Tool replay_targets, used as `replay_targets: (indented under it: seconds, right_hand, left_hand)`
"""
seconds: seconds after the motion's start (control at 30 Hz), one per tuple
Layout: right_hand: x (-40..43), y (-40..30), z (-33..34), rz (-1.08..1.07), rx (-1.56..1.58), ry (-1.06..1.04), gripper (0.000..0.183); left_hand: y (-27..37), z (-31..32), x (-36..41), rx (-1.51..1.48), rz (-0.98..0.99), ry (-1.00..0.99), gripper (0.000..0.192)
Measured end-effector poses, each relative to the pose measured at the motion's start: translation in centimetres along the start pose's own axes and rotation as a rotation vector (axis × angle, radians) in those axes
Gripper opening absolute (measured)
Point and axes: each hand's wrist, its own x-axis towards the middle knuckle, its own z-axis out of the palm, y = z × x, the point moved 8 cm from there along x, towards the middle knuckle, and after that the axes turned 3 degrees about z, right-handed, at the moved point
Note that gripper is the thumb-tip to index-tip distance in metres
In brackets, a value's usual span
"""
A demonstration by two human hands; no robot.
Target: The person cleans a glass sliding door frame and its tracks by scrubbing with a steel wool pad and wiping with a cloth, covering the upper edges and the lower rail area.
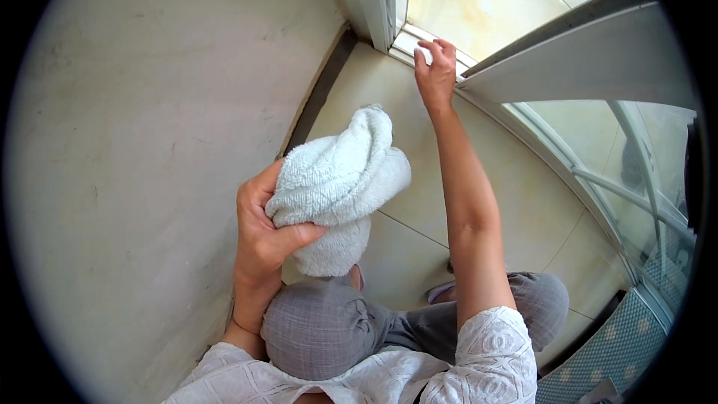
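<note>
A folded white terry towel [342, 179] is in my left hand [261, 224], the thumb across its near side and the fingers behind it. Its loose folds stand up above the grip. My right hand [437, 70] is stretched out over the white door sill [406, 47], close to the edge of a white-framed glass door [561, 62]. The fingers are bent and apart from the thumb. A bright white patch shows between them, and I cannot tell it from the sill.
A pale, scuffed wall [151, 123] rises on the left, with a dark baseboard [322, 84] at its foot. Cream floor tiles [404, 224] lie below. A white door frame [376, 5] stands ahead. At the lower right is a blue-green patterned cloth [611, 342]. My knees [320, 328] are bent close in.
</note>
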Motion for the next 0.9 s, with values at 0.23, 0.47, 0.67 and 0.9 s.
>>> replay_targets:
  seconds: [0.23,0.47,0.67,0.9]
  right_hand:
    - [1.9,5.4,4.5,1.166,1.445,0.306,0.024]
    - [2.3,8.0,8.3,1.436,1.771,0.033,0.026]
    - [-0.8,7.0,6.3,1.31,1.687,0.003,0.032]
    - [-5.1,3.8,4.6,0.996,1.633,-0.3,0.022]
  left_hand:
    - [-0.5,-0.2,0.0,0.009,0.001,-0.083,0.047]
    - [-0.8,-0.1,0.2,0.011,0.009,-0.117,0.047]
    - [-0.4,0.1,0.2,0.007,0.007,-0.119,0.046]
    - [0.3,0.3,-0.5,0.032,-0.045,0.047,0.054]
